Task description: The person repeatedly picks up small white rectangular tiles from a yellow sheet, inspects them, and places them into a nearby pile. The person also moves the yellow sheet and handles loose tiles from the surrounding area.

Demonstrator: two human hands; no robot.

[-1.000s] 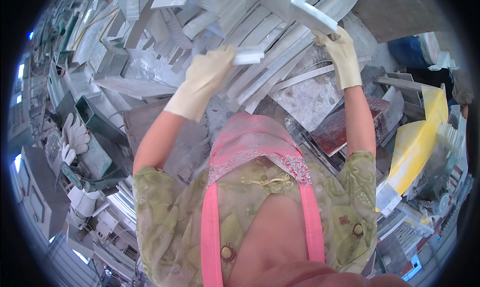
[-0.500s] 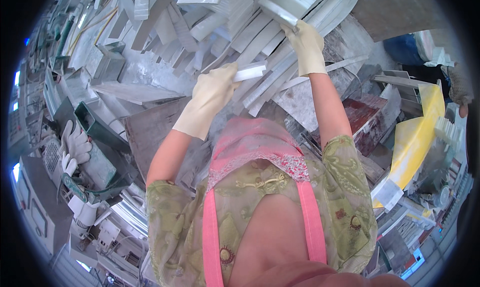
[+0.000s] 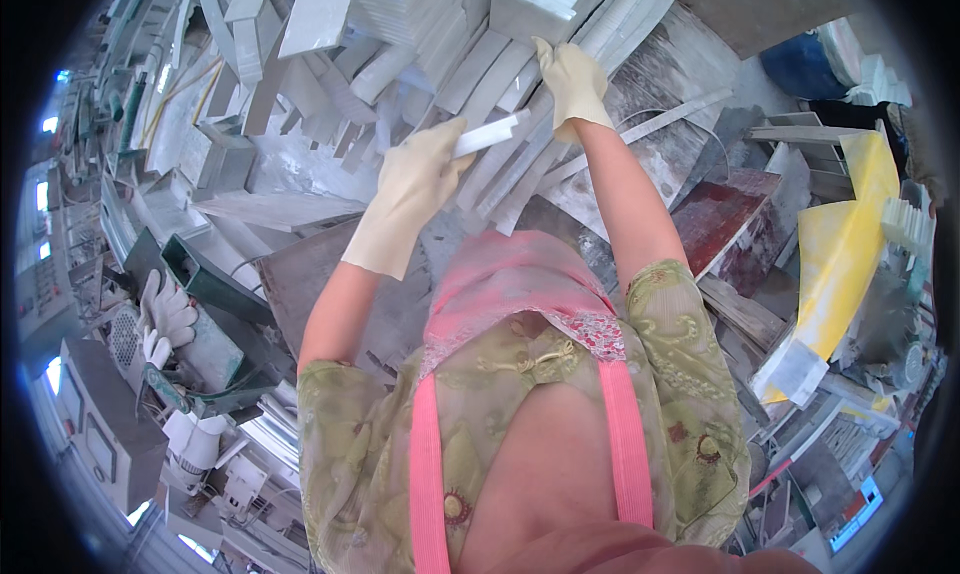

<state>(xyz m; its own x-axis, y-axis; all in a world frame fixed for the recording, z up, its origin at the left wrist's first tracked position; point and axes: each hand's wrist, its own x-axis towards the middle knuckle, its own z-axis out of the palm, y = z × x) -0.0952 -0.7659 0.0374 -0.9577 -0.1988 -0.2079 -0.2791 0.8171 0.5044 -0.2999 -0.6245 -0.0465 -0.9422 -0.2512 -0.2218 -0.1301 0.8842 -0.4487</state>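
In cream rubber gloves, my two hands are over a heap of pale strips. My left hand (image 3: pixel 420 169) is closed round a short white strip (image 3: pixel 490 134), whose end sticks out to the right; there may be more than one piece in the grip. To its right and farther away, my right hand (image 3: pixel 574 82) has one finger stretched toward the front of a stack of white pieces (image 3: pixel 535 12), with nothing seen in it. Long pale strips (image 3: pixel 520 179) lie side by side beneath both hands. The right palm is turned from view.
A leaning pile of grey-white slats (image 3: pixel 400 9) rises at the far left. Work gloves (image 3: pixel 165 319) lie by a green metal trough (image 3: pixel 215 279). At right are a dusty red box (image 3: pixel 715 219), a yellow sheet (image 3: pixel 845 254) and a blue drum (image 3: pixel 803 69). A thin cable (image 3: pixel 722 149) curves beside the box.
My right hand has let go of a white strip at the stack and drawn back to the left and nearer. The left hand keeps its strip, moving only slightly.
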